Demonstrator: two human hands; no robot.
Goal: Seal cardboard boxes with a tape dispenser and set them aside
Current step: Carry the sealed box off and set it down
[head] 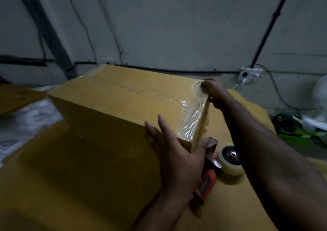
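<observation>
Left of cardboard box (115, 103): flat cardboard sheet (16, 98), with white plastic sheeting (35, 114) beside it. Box itself: flaps closed, mid-frame, sits on brown cardboard-covered worktop (70, 186); clear tape glint at its far-left top corner. At box's near corner: left hand (173, 153), fingers straight, palm flat vs. side wall, steadying; holds nothing. Just right of that corner, partly behind left hand: tape dispenser (212, 167), orange handle, lying on worktop w/ tape roll (230, 161) facing up, not in use. Along box's right top edge: strip of clear tape (192, 114), wrinkled, folded over the edge. At far end of that strip: right hand (214, 91), fingers bent over edge and on the tape; blurred, so can't tell whether pressing or gripping. Right of box, by wall: socket w/ cables (249, 75), green-and-white clutter (300, 128). Step in hand, prob.: rubbing down edge tape, sealing near done on this side. Next move likely needs wrinkles pressed flat, then both hands round box to lift it aside, clear of dispenser.
</observation>
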